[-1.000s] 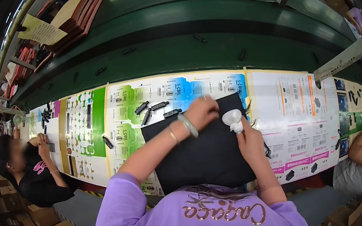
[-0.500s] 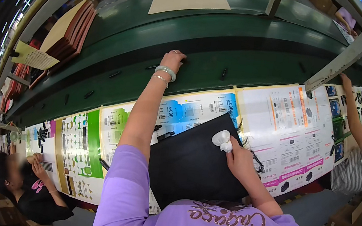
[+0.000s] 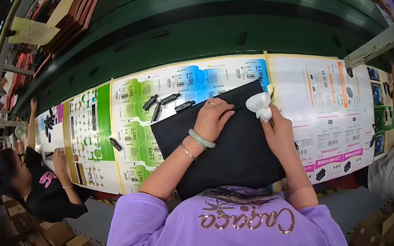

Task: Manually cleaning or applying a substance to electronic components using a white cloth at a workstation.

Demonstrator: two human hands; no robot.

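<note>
My left hand point(image 3: 211, 119), with a pale green bangle at the wrist, is over the black cloth point(image 3: 232, 157) with its fingers pinched together. At its fingertips is a small dark tip, hard to make out against the cloth. My right hand point(image 3: 277, 128) grips a bunched white cloth point(image 3: 260, 105), its rounded end upward, above the cloth's right side. The two hands face each other, a short gap apart. Several slim black stick-shaped devices lie beside the cloth's upper left edge, among them one device point(image 3: 170, 98) and another point(image 3: 150, 102).
Beyond the printed sheets on the bench point(image 3: 307, 78) runs a dark green conveyor belt point(image 3: 194, 28) with scattered black devices. A metal post point(image 3: 379, 45) rises at right. One co-worker point(image 3: 44, 187) works at left, another point(image 3: 393, 164) at right. Stacked brown boards point(image 3: 80, 10) stand at upper left.
My left hand has drawn back from the conveyor to the black cloth, near the white bundle. The bundle has shifted slightly right and up. More black devices now show beside the cloth.
</note>
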